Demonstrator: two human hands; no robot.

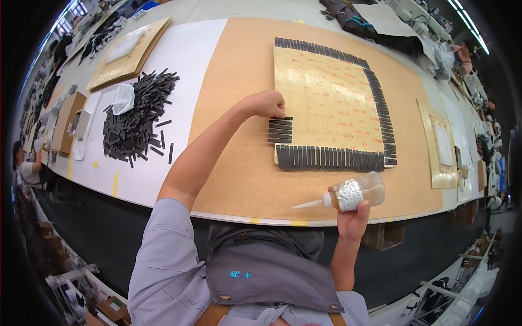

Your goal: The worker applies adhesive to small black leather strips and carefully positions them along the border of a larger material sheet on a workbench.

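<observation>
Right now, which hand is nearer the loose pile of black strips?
Left. The left hand is right of the pile of black strips; the right hand holds the glue bottle farther right.

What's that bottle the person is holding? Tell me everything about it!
The squeeze bottle is small, clear plastic, with amber liquid inside. A silvery crinkled label wraps its middle, and a long white pointed nozzle sticks out toward the left. It lies almost sideways, held from below by the right hand, above the near edge of the brown board.

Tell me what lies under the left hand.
The left hand presses a short stack of black strips at the yellow sheet's left edge. Whatever its fingers cover is hidden.
</observation>
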